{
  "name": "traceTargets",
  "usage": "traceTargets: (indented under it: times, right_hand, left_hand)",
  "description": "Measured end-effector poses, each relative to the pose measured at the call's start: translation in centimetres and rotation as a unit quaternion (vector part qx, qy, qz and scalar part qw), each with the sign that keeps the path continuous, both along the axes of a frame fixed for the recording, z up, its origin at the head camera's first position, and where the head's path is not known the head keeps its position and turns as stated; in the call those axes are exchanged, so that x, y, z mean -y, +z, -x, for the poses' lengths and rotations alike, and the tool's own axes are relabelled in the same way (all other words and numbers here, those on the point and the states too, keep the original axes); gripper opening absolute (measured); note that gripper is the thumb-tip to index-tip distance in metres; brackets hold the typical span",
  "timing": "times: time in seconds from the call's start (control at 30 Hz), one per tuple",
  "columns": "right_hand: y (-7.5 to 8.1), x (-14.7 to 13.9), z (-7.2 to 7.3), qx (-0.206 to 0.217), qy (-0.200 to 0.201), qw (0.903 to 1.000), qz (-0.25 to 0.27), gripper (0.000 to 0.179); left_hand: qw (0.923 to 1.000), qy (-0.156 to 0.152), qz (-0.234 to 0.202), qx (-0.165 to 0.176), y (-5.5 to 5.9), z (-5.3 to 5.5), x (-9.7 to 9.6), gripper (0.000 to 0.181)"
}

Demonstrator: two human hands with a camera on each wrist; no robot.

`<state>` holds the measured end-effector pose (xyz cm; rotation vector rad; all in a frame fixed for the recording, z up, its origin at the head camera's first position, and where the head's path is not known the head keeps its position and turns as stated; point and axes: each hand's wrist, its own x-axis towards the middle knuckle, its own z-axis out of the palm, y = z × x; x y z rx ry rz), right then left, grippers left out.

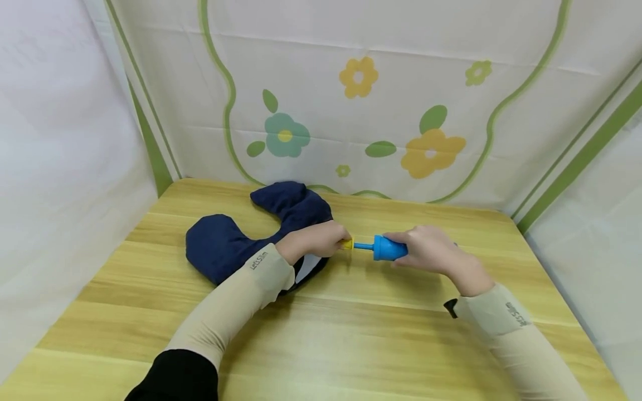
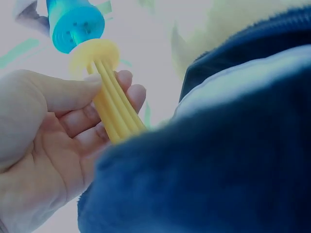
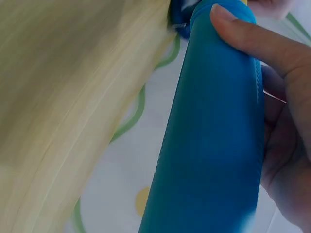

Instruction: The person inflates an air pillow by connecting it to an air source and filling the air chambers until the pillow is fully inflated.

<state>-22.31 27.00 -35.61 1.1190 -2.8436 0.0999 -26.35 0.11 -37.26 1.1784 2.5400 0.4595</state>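
Pinching the yellow handle (image 2: 115, 104) is the left hand (image 1: 323, 238); the right hand (image 1: 428, 249) grips the blue barrel (image 3: 211, 121).

wears beige sleeves (image 1: 233, 306), marked with dark "let's slim" lettering (image 1: 259, 260) behind each grip; shows black fabric (image 1: 178, 376) farther behind the left grip, a small black tab (image 1: 450, 308) behind the right.

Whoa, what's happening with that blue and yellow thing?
It looks like a hand pump. A person's left hand grips its yellow handle, and the right hand grips its blue barrel. A thin blue rod shows between handle and barrel. A navy U-shaped pillow lies on the table, near the left hand.
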Motion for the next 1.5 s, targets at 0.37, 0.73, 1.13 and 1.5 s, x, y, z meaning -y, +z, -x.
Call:
traceTargets:
  times: [0.37,0.73,1.13,1.5]
  right_hand:
    - [-0.6,3.5,0.9,-0.021,0.022,0.9995,0.003,0.061]
    - [-0.1,-0.8,0.3,0.032,-0.008,0.9993,0.02,0.061]
    - [1.5,-7.4,-1.6,0.046,-0.084,0.9948,0.036,0.063]
    - [0.9,-8.4,-2.0,0.008,-0.08,0.9965,0.022,0.063]
  left_hand:
    - [0.9999,0.012,0.011,0.004,0.3,0.1,-0.2,0.022]
    - [0.9998,0.007,0.003,0.018,0.0,0.3,0.4,0.031]
    - [0.9997,0.008,-0.004,0.025,0.0,0.3,0.9,0.022]
    - [0.9994,0.01,-0.015,0.031,0.1,-0.3,0.5,0.026]
